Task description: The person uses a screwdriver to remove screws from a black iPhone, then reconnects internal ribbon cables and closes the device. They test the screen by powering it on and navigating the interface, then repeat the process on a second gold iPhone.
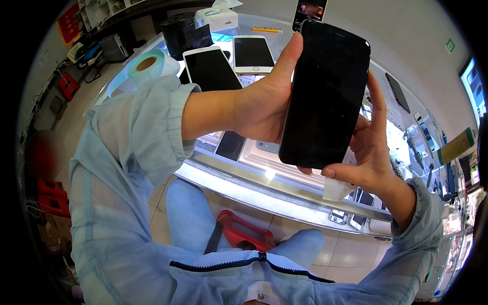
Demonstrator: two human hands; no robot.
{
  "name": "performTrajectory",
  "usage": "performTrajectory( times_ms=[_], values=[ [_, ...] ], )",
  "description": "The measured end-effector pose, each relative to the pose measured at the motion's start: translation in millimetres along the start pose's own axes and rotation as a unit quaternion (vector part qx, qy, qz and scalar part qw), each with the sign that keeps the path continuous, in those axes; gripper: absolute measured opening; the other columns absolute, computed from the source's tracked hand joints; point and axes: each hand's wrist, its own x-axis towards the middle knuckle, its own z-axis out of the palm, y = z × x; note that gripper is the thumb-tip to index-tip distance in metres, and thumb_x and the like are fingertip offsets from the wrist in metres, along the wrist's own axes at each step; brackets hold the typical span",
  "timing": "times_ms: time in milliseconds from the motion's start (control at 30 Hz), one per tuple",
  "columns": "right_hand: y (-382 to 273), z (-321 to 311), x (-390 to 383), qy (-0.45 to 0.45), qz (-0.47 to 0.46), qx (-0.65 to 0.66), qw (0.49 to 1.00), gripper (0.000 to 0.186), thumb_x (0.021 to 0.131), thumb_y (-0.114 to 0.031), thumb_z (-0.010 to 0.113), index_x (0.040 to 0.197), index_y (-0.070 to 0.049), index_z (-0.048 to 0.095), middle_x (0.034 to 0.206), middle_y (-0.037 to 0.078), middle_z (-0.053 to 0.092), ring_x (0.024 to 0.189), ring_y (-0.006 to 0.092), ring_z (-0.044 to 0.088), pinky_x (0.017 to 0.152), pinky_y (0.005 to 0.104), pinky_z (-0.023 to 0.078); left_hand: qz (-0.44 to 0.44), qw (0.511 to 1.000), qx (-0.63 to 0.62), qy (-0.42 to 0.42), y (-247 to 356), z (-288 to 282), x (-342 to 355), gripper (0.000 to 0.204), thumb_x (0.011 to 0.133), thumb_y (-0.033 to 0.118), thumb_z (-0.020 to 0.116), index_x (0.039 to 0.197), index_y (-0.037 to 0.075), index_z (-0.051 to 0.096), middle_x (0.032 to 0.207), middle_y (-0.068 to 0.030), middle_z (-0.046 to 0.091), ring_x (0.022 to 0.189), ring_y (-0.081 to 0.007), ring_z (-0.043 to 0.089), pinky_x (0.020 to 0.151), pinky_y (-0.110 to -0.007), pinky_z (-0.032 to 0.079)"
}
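- Head view: a black phone [325, 96] is held up above a glass-topped desk [244, 187], its dark screen turned toward the wearer, its upper end leaning slightly right.
- The left grip [267, 109], a bare hand, is grasping the phone's left side, thumb lying along the edge; its other fingers are mostly hidden behind.
- The right grip [368, 152] is grasping the lower right part, one finger raised along the right edge and the thumb near the bottom corner.
- Below the right grip is a pale scrap [337, 189]; I cannot tell whether it is held.
- Beyond the left forearm, two white-framed phones lie on the desk: a tilted one [211, 68], partly covered by the arm, and a straighter one [253, 52].
- Near them are a pale blue roll [146, 65], a black plastic roll [180, 38], and a tissue box [217, 19].
- To the right, a slim dark phone [397, 93] lies on the glass.
- Down between the wearer's knees shows a red stool [246, 229].
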Motion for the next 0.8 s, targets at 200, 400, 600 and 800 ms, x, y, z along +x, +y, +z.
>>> performTrajectory(
  times_ms=[200,400,600,800],
  values=[
    [-4.1,3.4,-0.9,0.030,0.039,0.018,0.999,0.130,0.057,-0.020,0.088,0.147,-0.018,-0.005,0.135,0.016,0.045,0.118,0.0268,0.053,0.100,0.0422,0.044,-0.008,1.000,-0.015,0.006,-0.3,-0.4,0.2,0.113,0.063,0.093,0.008,0.142,0.016,0.030,0.137,-0.0173,0.039,0.130,-0.0318,0.037,0.101,-0.051,0.038],
    [-5.1,4.6,-0.4,0.036,0.044,0.031,0.998,0.129,0.058,-0.019,0.088,0.147,-0.017,-0.006,0.138,0.016,0.042,0.121,0.0271,0.050,0.101,0.0423,0.043,-0.017,1.000,-0.021,0.013,3.1,4.5,-3.3,0.110,0.064,0.092,0.009,0.141,0.016,0.033,0.135,-0.0166,0.042,0.128,-0.0294,0.041,0.101,-0.047,0.039],
    [-4.0,2.3,-0.8,0.026,0.049,0.023,0.998,0.128,0.059,-0.018,0.087,0.147,-0.017,-0.006,0.137,0.016,0.043,0.120,0.0268,0.051,0.101,0.0422,0.043,-0.011,1.000,-0.022,0.015,4.3,6.6,-3.2,0.111,0.064,0.092,0.010,0.140,0.016,0.033,0.135,-0.0167,0.042,0.128,-0.0295,0.042,0.102,-0.045,0.039],
    [-4.1,2.7,-0.3,0.026,0.040,0.021,0.999,0.128,0.059,-0.018,0.087,0.147,-0.017,-0.006,0.136,0.016,0.044,0.118,0.0265,0.053,0.100,0.0423,0.044,0.004,1.000,-0.030,-0.007,-0.2,1.0,-2.3,0.105,0.068,0.089,0.012,0.142,0.017,0.030,0.138,-0.0143,0.041,0.127,-0.0299,0.041,0.103,-0.047,0.038]
  ],
)
